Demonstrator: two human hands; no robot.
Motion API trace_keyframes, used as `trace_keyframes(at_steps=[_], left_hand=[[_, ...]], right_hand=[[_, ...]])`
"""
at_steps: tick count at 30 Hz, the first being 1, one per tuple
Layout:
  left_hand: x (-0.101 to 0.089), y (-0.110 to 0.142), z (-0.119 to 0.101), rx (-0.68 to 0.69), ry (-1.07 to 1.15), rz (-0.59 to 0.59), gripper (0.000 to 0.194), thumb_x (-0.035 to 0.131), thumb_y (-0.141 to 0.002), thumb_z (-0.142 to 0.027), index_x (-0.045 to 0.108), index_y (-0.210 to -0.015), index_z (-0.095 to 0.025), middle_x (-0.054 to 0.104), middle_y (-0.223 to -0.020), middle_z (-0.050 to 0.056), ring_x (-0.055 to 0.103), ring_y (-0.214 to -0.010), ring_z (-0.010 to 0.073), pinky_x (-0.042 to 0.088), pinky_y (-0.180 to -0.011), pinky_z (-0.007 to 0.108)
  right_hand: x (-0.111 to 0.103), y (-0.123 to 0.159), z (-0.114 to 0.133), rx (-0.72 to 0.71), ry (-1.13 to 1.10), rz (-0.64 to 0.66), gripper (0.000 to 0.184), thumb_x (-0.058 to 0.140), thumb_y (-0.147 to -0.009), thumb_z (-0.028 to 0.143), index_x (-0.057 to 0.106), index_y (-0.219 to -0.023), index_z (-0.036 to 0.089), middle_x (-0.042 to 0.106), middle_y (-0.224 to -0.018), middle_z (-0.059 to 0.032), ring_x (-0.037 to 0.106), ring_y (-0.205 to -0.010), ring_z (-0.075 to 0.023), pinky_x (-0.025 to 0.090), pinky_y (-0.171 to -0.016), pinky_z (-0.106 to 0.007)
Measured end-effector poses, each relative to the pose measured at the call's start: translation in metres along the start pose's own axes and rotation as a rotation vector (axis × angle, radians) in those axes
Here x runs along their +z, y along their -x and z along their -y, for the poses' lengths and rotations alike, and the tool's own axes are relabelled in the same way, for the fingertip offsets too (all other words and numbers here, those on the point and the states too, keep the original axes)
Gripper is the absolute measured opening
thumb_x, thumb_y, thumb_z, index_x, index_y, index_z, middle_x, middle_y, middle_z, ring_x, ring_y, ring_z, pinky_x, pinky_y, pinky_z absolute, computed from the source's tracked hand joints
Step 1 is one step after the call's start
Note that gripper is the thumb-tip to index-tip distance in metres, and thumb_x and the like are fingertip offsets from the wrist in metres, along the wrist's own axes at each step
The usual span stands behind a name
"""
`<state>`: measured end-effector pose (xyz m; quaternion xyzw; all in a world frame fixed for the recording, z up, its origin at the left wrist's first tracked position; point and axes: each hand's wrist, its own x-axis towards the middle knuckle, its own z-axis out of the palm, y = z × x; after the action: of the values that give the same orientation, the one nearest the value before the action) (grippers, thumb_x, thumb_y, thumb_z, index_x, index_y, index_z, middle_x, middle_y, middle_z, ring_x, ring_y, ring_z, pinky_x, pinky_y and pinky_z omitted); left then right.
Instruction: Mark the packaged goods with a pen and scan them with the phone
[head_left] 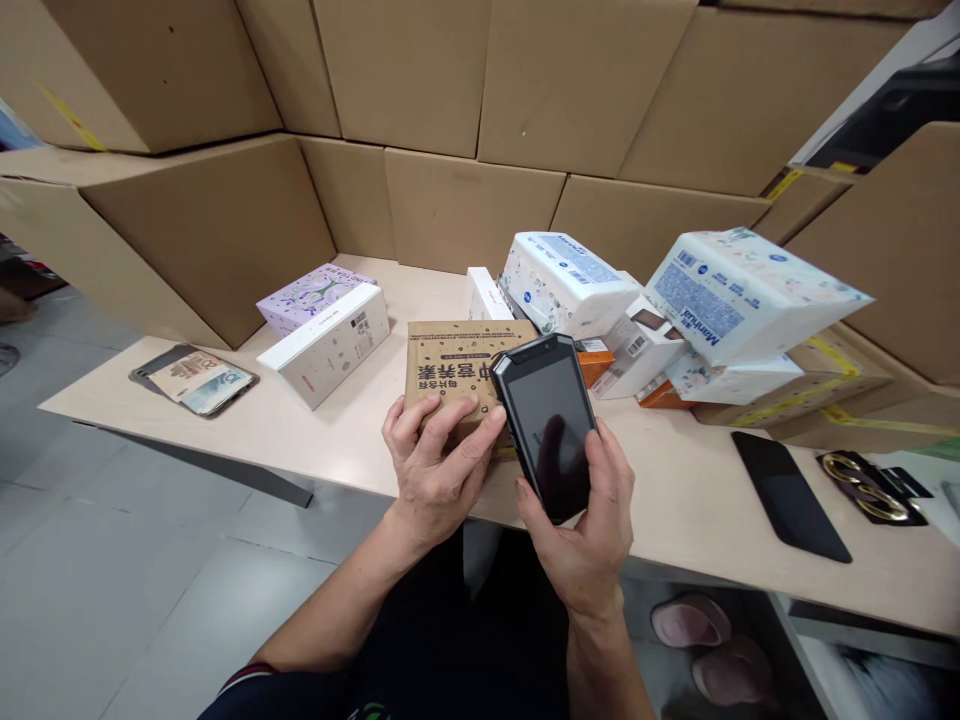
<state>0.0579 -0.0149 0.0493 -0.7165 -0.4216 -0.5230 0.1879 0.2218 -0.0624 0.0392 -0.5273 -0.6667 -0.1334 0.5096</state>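
Note:
A black handheld device with a screen, like a rugged smartphone [551,430], is gripped in my right hand [592,510], thumb on one side and fingers on the other. Its dark screen faces up and shows a reflection. My left hand [442,460] rests with fingers spread over the near edge of a brown cardboard box [457,360] printed with black Chinese characters. The left index fingertip touches or nearly touches the device's left side; I cannot tell which. My left thumb is hidden. The device's upper end overlaps the box's right side.
Left on the table [322,440] are a white box [326,345], a purple box [315,295] and a phone with banknotes [195,380]. Tissue packs [750,290] and small boxes stand right, near a black phone [791,495] and gold-coloured rings [862,485]. Cardboard boxes [480,205] wall the back.

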Motion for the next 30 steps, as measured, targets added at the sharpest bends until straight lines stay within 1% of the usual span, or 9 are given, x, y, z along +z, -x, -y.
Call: trace_keyframes(at_steps=[4,9,15,21,24,30], left_hand=[[0.0000,0.0001,0.0000,-0.007,0.007,0.004,0.038,0.071,-0.084,-0.015,0.070,-0.118,-0.034,0.067,-0.116,0.006,0.048,-0.121,0.0261,0.037,-0.109,0.049],[0.0014,0.0008,-0.0007,-0.004,-0.008,0.005,0.041,0.070,-0.085,-0.017,0.069,-0.122,-0.034,0.069,-0.114,0.006,0.048,-0.121,0.0258,0.035,-0.110,0.048],[0.0020,0.0004,-0.0010,0.016,-0.042,-0.015,0.036,0.071,-0.086,-0.019,0.069,-0.120,-0.031,0.070,-0.111,0.006,0.051,-0.118,0.0255,0.036,-0.110,0.047],[0.0027,0.0015,-0.0012,0.024,-0.061,-0.020,0.043,0.073,-0.084,-0.018,0.065,-0.127,-0.025,0.071,-0.110,0.008,0.051,-0.117,0.0271,0.036,-0.110,0.050],[0.0030,0.0009,-0.0026,0.019,-0.065,-0.022,0.044,0.072,-0.085,-0.018,0.064,-0.127,-0.024,0.072,-0.109,0.008,0.051,-0.116,0.0271,0.036,-0.110,0.050],[0.0022,-0.0021,-0.0038,0.029,-0.079,-0.027,0.040,0.073,-0.084,-0.018,0.068,-0.123,-0.022,0.072,-0.107,0.008,0.050,-0.115,0.0269,0.035,-0.110,0.048]], right_hand=[[-0.0012,0.0001,-0.0015,0.005,-0.015,0.017,0.087,0.076,-0.081,0.028,0.031,-0.156,0.022,0.047,-0.149,-0.0226,0.051,-0.136,-0.0362,0.051,-0.102,-0.061],[0.0016,0.0006,0.0001,0.012,-0.015,-0.006,0.088,0.077,-0.080,0.027,0.032,-0.156,0.020,0.047,-0.148,-0.0236,0.050,-0.136,-0.0372,0.049,-0.104,-0.062],[0.0043,0.0013,0.0030,0.024,-0.008,-0.017,0.087,0.076,-0.082,0.027,0.030,-0.156,0.021,0.046,-0.150,-0.0229,0.049,-0.137,-0.0371,0.047,-0.105,-0.063],[0.0040,0.0020,0.0018,0.046,-0.004,0.002,0.086,0.075,-0.082,0.028,0.030,-0.156,0.023,0.044,-0.151,-0.0225,0.048,-0.137,-0.0368,0.046,-0.105,-0.064],[0.0042,0.0015,0.0011,0.048,0.004,0.012,0.086,0.074,-0.083,0.030,0.030,-0.156,0.023,0.043,-0.152,-0.0228,0.048,-0.137,-0.0374,0.047,-0.104,-0.064],[0.0046,0.0002,-0.0017,0.025,-0.002,-0.010,0.085,0.074,-0.084,0.031,0.031,-0.156,0.023,0.045,-0.151,-0.0220,0.050,-0.137,-0.0368,0.048,-0.104,-0.062]])
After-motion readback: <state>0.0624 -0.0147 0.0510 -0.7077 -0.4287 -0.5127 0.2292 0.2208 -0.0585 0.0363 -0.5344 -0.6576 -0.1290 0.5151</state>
